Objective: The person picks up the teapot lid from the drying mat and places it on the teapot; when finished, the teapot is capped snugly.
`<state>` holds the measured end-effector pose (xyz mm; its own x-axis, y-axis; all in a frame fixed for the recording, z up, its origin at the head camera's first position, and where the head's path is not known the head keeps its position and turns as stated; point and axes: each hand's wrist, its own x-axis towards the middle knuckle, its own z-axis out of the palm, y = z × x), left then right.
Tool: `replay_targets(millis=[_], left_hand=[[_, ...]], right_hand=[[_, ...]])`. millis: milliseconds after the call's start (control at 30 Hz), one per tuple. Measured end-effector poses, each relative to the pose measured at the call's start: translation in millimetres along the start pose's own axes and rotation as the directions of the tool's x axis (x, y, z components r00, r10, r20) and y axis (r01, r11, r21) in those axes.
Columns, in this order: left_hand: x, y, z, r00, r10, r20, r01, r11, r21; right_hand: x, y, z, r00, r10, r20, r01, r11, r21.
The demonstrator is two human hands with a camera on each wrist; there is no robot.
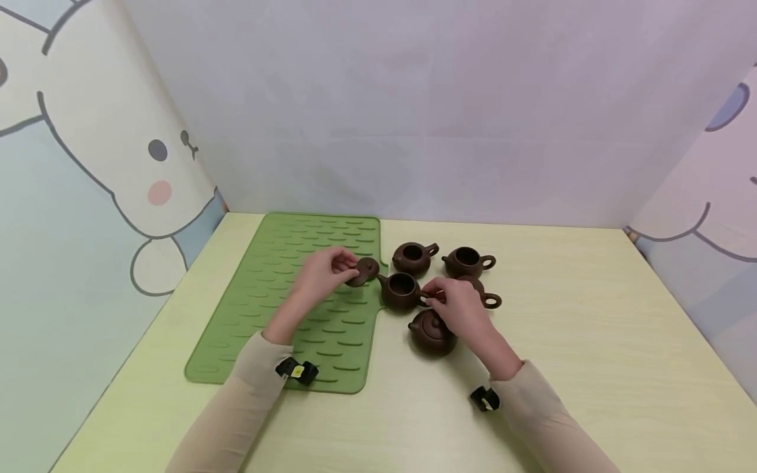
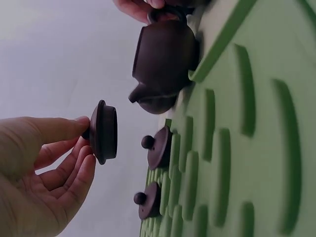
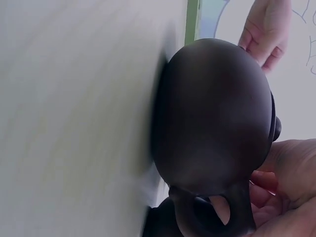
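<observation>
My left hand [image 1: 324,272] pinches the knob of a small dark brown teapot lid [image 2: 103,132], held above the mat with its underside facing away from the palm in the left wrist view. My right hand [image 1: 458,303] pinches the handle of a lidless brown teapot [image 1: 401,292], whose spout points toward the left hand. Close below the right hand stands a lidded teapot [image 1: 434,333]; it fills much of the right wrist view, its handle [image 3: 237,207] beside the fingers. Two more lids, one upper [image 2: 160,148] and one lower [image 2: 148,201], lie on the green mat.
Behind the held teapot stand two lidless teapots, one left [image 1: 412,259] and one right [image 1: 465,263]. Another teapot [image 1: 492,300] is partly hidden by the right hand. The ridged green mat [image 1: 284,263] covers the left of the pale wooden table [image 1: 579,341], and a wall rises behind.
</observation>
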<state>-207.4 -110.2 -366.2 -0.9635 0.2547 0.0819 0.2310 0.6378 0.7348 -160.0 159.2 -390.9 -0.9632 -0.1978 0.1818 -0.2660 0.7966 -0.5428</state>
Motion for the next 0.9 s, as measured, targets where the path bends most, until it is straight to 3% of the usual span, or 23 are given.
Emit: replay_targets(millis=[300, 600, 900], left_hand=[[8.8, 20.2, 15.1, 0.996, 0.078, 0.043, -0.076, 0.995, -0.058], [12.9, 30.2, 33.2, 0.991, 0.126, 0.055, -0.122, 0.990, -0.068], [13.6, 36.1, 48.3, 0.985, 0.156, 0.077, -0.155, 0.988, -0.019]], right_hand=[[1.1, 0.5, 0.9, 1.000, 0.012, -0.005, -0.012, 1.000, 0.022], [1.0, 0.9, 0.5, 1.000, 0.016, -0.009, -0.016, 1.000, 0.014], [0.0, 0.8, 1.0, 1.000, -0.001, -0.012, 0.001, 1.000, 0.001]])
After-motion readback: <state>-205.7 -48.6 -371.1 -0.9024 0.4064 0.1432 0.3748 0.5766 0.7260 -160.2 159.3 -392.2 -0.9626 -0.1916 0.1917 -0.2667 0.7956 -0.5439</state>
